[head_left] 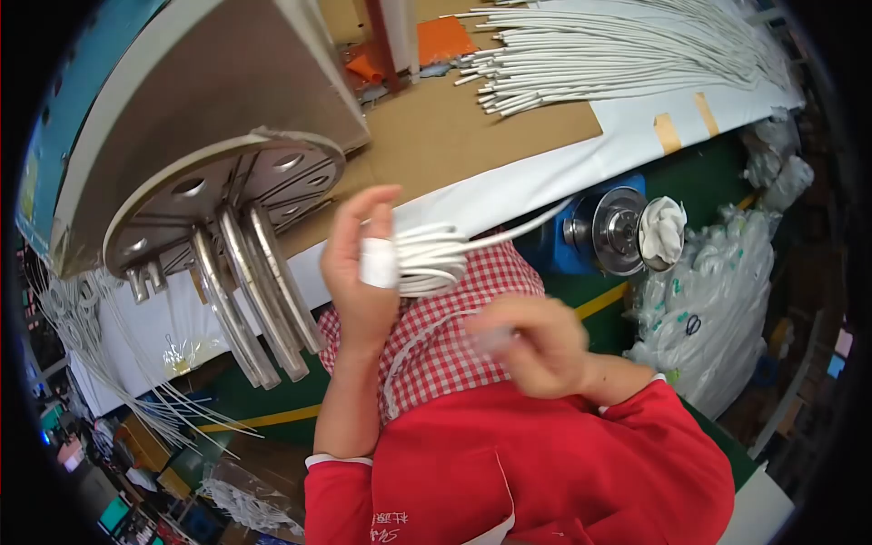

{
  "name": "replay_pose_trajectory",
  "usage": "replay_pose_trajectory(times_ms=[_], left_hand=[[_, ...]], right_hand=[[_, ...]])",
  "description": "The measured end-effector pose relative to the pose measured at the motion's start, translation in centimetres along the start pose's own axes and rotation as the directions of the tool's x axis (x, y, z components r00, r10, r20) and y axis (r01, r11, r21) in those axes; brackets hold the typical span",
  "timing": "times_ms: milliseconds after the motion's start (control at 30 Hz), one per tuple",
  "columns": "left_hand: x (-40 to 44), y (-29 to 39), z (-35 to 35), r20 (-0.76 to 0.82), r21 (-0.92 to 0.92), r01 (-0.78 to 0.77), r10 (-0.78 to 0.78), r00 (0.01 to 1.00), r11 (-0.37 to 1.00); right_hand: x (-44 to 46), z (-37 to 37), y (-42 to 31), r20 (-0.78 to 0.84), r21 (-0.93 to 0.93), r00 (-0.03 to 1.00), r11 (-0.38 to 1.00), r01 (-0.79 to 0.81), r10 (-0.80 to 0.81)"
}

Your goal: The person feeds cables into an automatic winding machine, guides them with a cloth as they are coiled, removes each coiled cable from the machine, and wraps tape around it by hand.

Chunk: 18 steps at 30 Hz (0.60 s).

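Observation:
My left hand (368, 263) is wrapped round a coiled bundle of white cable (431, 259), with a white wrap round part of the hand. One cable length runs from the coil to the right, toward a metal dish. My right hand (536, 345) is in front of the checked apron (445, 354), below and right of the coil. Its fingers are curled and blurred, and what they hold, if anything, cannot be made out.
A machine's round metal plate (272, 150) with hanging rods (272, 291) is at the left. Many white cables (618, 54) lie on the table (509, 186) at the back. A metal dish (618, 232) and plastic bags (718, 309) are at the right.

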<state>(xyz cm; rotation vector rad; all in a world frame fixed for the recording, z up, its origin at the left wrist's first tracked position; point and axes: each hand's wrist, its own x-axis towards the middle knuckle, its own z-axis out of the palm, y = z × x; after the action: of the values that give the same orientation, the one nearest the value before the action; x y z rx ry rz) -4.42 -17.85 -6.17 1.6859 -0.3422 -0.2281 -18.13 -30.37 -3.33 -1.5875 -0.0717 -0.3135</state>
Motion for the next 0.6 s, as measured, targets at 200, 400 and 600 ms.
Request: replay_pose_trajectory(times_ms=[200, 400, 600], left_hand=[[-0.1, 0.6, 0.6, -0.152, -0.164, -0.099, 0.074, 0.986, 0.981], [-2.1, 1.2, 1.4, -0.163, -0.046, -0.088, 0.08, 0.983, 0.995], [-2.9, 0.9, -0.1, -0.024, -0.161, 0.048, -0.052, 0.998, 0.986]], right_hand=[[-1.3, 5.2, 3.3, 0.0, 0.657, 0.753, 0.568, -0.496, 0.658], [1.8, 6.6, 1.9, -0.073, 0.706, 0.831, 0.617, -0.348, 0.552], [0.5, 5.2, 4.0, 0.042, 0.491, 0.914, 0.788, -0.371, 0.404]])
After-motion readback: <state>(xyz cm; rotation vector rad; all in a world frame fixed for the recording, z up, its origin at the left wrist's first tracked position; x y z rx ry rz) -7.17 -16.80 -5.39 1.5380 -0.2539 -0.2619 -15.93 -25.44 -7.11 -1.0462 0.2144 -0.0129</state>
